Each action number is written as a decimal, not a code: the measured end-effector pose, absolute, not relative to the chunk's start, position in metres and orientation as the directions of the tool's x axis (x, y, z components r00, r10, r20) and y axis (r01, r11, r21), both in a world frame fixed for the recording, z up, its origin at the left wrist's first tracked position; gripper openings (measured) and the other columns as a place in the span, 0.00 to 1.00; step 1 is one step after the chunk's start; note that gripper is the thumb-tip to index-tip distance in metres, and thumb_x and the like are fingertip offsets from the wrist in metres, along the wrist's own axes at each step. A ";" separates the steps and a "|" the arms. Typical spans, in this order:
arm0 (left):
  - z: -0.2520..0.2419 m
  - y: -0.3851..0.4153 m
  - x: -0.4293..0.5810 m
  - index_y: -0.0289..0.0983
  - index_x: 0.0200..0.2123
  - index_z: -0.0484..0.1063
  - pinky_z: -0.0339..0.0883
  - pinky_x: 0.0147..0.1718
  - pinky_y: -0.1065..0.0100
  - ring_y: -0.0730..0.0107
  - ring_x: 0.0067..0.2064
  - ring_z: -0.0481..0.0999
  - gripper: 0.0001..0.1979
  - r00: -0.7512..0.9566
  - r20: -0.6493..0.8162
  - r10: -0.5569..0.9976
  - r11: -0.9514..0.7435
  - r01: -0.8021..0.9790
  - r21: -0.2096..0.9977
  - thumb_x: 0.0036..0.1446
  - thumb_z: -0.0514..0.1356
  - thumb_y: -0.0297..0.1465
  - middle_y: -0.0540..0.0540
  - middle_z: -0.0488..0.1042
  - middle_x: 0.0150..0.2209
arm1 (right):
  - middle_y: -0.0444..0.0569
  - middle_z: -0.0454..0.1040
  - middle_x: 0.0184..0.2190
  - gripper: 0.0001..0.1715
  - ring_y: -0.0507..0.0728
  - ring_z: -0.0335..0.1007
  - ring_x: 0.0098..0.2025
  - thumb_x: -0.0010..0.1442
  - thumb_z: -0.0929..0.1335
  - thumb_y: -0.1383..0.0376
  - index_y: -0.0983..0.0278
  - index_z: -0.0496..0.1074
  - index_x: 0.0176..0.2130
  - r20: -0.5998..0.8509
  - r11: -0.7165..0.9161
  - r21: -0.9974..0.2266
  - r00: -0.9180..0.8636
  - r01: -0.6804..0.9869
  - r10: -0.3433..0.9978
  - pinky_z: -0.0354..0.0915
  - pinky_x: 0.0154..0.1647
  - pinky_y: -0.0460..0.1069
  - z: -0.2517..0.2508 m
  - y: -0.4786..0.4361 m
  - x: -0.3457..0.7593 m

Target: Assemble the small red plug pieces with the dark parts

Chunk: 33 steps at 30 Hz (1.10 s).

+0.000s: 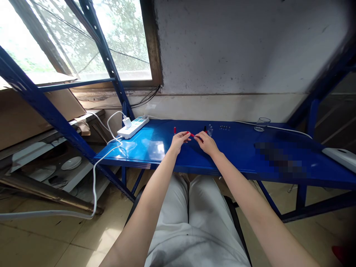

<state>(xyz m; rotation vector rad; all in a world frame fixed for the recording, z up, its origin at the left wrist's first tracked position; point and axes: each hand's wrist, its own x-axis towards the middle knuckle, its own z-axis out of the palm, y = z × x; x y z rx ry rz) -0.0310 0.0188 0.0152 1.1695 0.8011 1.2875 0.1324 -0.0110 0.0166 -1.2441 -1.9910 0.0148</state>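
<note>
Between my two hands, just above the blue table (144, 148), is a small red pen-like piece (190, 134). My left hand (180, 141) has its fingers closed on the left end. The fingers of my right hand (205, 142) pinch its right end. Another red piece (175, 130) stands behind my left hand. Beyond my right hand are a dark piece (205, 129) and several clear pieces (210, 130), partly hidden. A row of tiny pale parts (224, 128) lies to their right.
A white power strip (133, 127) with a plug and cable occupies the table's left end. Toward the right are a clear glass (262, 125), a blurred dark item (279, 159) and a white object (342, 157). Blue frame posts rise at both sides.
</note>
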 end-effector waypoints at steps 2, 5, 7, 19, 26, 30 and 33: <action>0.014 0.020 -0.031 0.34 0.35 0.74 0.62 0.29 0.71 0.73 0.29 0.74 0.17 0.112 0.160 0.981 -0.124 -0.274 0.954 0.42 0.67 0.37 0.46 0.75 0.30 | 0.51 0.70 0.39 0.18 0.55 0.66 0.35 0.63 0.57 0.55 0.61 0.70 0.40 0.590 0.515 -0.378 -0.228 0.769 0.774 0.59 0.31 0.47 0.016 -0.010 0.132; 0.013 0.022 -0.032 0.34 0.35 0.73 0.62 0.28 0.72 0.74 0.29 0.73 0.17 0.027 0.179 0.983 -0.165 -0.282 0.945 0.44 0.66 0.38 0.45 0.75 0.32 | 0.51 0.69 0.36 0.18 0.54 0.65 0.33 0.63 0.58 0.55 0.61 0.70 0.38 0.595 0.508 -0.387 -0.213 0.769 0.775 0.58 0.30 0.47 0.015 -0.008 0.134; 0.014 0.023 -0.033 0.34 0.35 0.73 0.62 0.27 0.73 0.76 0.28 0.72 0.17 -0.018 0.192 0.981 -0.190 -0.286 0.939 0.44 0.65 0.39 0.46 0.75 0.33 | 0.51 0.68 0.34 0.18 0.54 0.64 0.31 0.62 0.58 0.54 0.62 0.70 0.37 0.614 0.506 -0.419 -0.176 0.754 0.770 0.58 0.30 0.47 0.015 -0.005 0.137; 0.017 0.016 -0.030 0.35 0.33 0.73 0.62 0.28 0.70 0.73 0.27 0.70 0.16 0.075 0.218 0.973 -0.211 -0.091 0.973 0.44 0.65 0.40 0.44 0.76 0.31 | 0.49 0.72 0.26 0.14 0.54 0.66 0.28 0.54 0.65 0.55 0.64 0.70 0.32 0.439 0.271 -0.717 0.114 0.642 0.891 0.62 0.29 0.49 0.007 0.000 0.177; 0.015 0.017 -0.031 0.35 0.34 0.73 0.63 0.27 0.70 0.72 0.28 0.71 0.17 0.081 0.213 0.974 -0.208 -0.064 0.976 0.44 0.65 0.42 0.43 0.76 0.31 | 0.51 0.74 0.27 0.05 0.55 0.67 0.27 0.51 0.67 0.65 0.63 0.71 0.31 0.389 0.061 -0.640 0.255 0.766 0.885 0.58 0.23 0.48 0.000 0.004 0.184; 0.014 0.018 -0.031 0.35 0.34 0.73 0.63 0.27 0.70 0.73 0.28 0.71 0.17 0.089 0.213 0.973 -0.208 -0.063 0.976 0.44 0.65 0.42 0.43 0.76 0.31 | 0.51 0.74 0.27 0.04 0.56 0.67 0.27 0.51 0.67 0.66 0.63 0.71 0.30 0.331 -0.004 -0.625 0.270 0.780 0.904 0.58 0.23 0.48 0.001 0.004 0.183; 0.015 0.017 -0.031 0.36 0.35 0.73 0.63 0.28 0.70 0.72 0.29 0.71 0.18 0.100 0.205 0.974 -0.199 -0.066 0.978 0.44 0.65 0.42 0.43 0.76 0.32 | 0.52 0.73 0.26 0.06 0.57 0.67 0.27 0.52 0.67 0.63 0.63 0.71 0.28 0.312 -0.034 -0.597 0.271 0.802 0.911 0.57 0.23 0.48 0.004 0.003 0.181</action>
